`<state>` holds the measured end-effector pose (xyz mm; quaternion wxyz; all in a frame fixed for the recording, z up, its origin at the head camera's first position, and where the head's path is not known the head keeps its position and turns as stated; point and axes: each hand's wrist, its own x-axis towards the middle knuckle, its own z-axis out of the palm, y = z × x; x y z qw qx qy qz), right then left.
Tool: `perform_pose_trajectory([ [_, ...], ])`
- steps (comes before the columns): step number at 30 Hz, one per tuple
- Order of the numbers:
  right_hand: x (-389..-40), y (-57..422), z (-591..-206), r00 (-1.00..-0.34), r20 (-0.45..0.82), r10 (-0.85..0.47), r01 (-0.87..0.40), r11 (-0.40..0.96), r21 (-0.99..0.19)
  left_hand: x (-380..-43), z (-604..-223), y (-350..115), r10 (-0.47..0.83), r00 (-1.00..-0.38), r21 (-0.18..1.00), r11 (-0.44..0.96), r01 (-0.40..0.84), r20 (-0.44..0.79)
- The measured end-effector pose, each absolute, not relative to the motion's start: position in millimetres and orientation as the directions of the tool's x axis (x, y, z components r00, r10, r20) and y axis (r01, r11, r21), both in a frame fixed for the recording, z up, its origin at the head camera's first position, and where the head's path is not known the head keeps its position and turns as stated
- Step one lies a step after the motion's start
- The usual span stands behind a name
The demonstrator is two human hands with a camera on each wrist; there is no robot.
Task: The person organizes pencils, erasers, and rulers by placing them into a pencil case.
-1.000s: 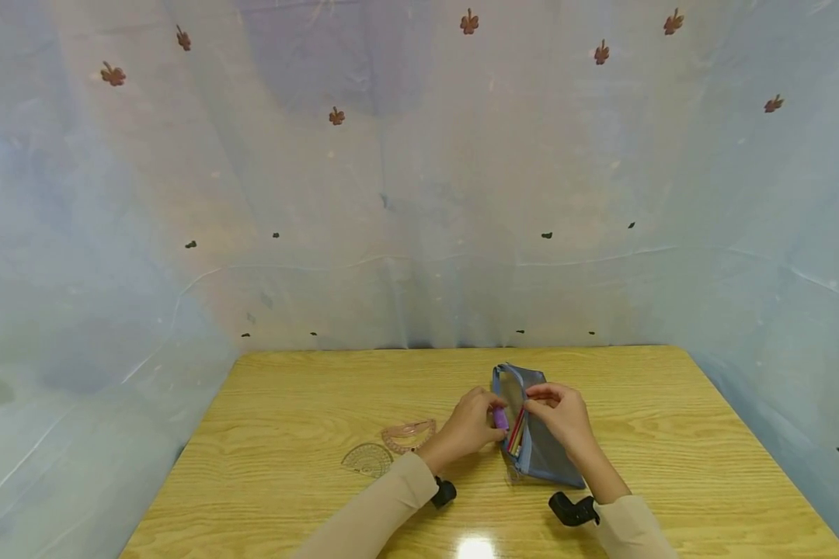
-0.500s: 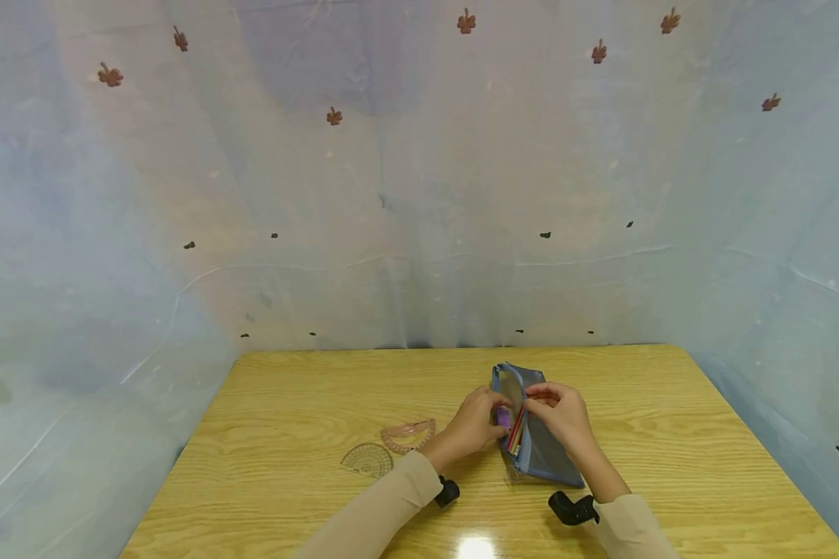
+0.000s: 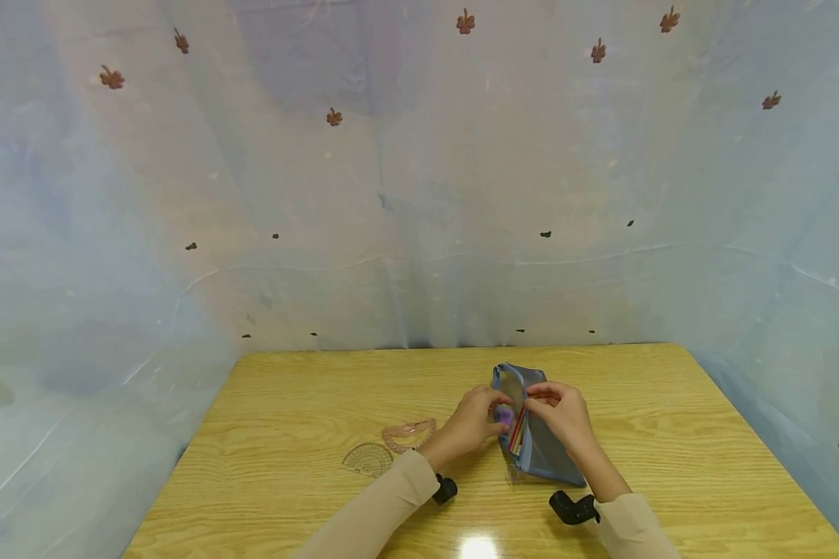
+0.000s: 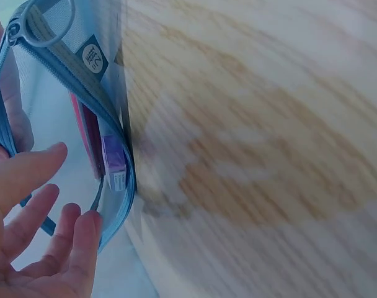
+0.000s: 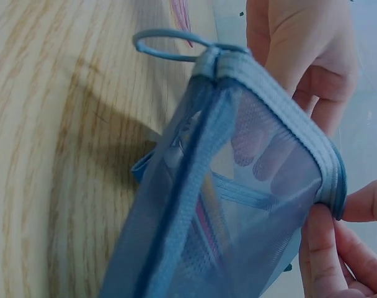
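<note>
A blue mesh pencil case (image 3: 548,446) lies on the table with its zipped mouth spread. My right hand (image 3: 565,415) pinches the zipper edge between thumb and fingers, seen close up in the right wrist view (image 5: 340,248). At the mouth, my left hand (image 3: 468,423) has its fingers loosely parted and holds nothing; in the left wrist view its fingertips (image 4: 86,223) reach over the opening. Inside the case sits a small purple block (image 4: 114,161) with a white barcode label, beside slim red and yellow pencils (image 3: 518,431).
Left of the left hand, a pink protractor (image 3: 409,435) and a clear protractor (image 3: 367,460) lie on the wooden table (image 3: 308,396). A ring pull (image 5: 170,43) hangs off the zip. A pale sheet (image 3: 419,194) hangs behind the table.
The purple block, held in my left fingers a second ago, has gone down into the pencil case and been let go. My right hand keeps its place on the zipper edge.
</note>
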<state>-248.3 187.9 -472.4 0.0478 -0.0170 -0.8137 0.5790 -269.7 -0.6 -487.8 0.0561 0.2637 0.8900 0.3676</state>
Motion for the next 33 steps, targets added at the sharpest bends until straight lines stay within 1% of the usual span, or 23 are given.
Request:
perform_pose_trajectory([
  [6,-247.0,187.0,-471.9,-0.995,0.056,0.081,-0.027,0.319,-0.947,-269.2,-489.0,-3.6,0.506,-0.857,0.687,0.589,0.426,0.097],
  [14,-247.3,185.4,-472.3,-0.995,0.054,0.084,-0.025,0.314,-0.949,-267.6,-491.1,-12.2,0.496,-0.861,0.726,0.551,0.412,0.113],
  [19,-246.9,185.2,-472.7,-0.996,0.046,0.081,-0.019,0.310,-0.950,-265.4,-491.8,-21.5,0.468,-0.874,0.700,0.580,0.416,0.131],
  [25,-246.7,184.7,-474.0,-0.996,0.047,0.078,-0.020,0.322,-0.947,-259.7,-485.4,-38.1,0.414,-0.903,0.710,0.602,0.365,0.112],
  [33,-249.3,184.6,-475.8,-0.994,0.072,0.078,-0.042,0.342,-0.939,-256.7,-480.8,-61.5,0.398,-0.912,0.730,0.595,0.337,0.097],
])
